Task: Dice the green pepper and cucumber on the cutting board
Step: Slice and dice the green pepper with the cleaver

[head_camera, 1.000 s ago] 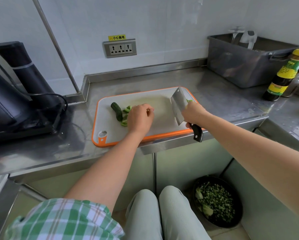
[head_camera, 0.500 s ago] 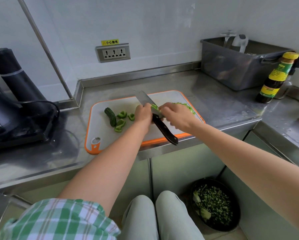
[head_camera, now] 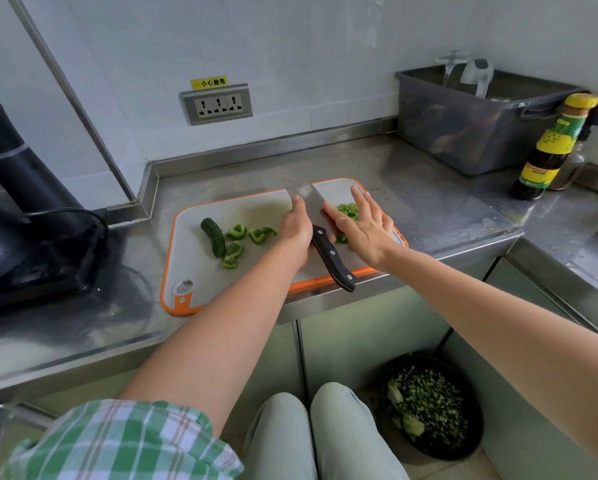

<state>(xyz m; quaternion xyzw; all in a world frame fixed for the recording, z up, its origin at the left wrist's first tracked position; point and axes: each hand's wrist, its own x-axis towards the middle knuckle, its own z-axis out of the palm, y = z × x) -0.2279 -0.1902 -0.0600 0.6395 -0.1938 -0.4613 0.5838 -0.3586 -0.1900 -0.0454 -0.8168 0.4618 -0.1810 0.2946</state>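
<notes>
A white cutting board [head_camera: 193, 271] with an orange rim lies on the steel counter. On its left part are a short dark cucumber piece [head_camera: 214, 235] and a few green pepper chunks [head_camera: 237, 232]. A pile of diced pepper [head_camera: 347, 209] sits at the board's right end. The cleaver [head_camera: 311, 202] lies tilted over the board's middle, its black handle [head_camera: 333, 259] pointing toward me. My left hand [head_camera: 295, 232] grips the cleaver where blade meets handle, one finger up along the blade. My right hand [head_camera: 363, 225] is spread flat, its fingertips touching the blade's face beside the diced pile.
A grey plastic tub [head_camera: 470, 133] stands at the back right, with a dark sauce bottle [head_camera: 550, 150] beside it. A black appliance [head_camera: 24, 209] with a cable fills the left counter. On the floor by my knees is a black bowl of chopped greens [head_camera: 429, 403].
The cleaver passed from my right hand to my left. My right hand let go of the handle and now lies flat against the blade. My left hand left the pepper chunks.
</notes>
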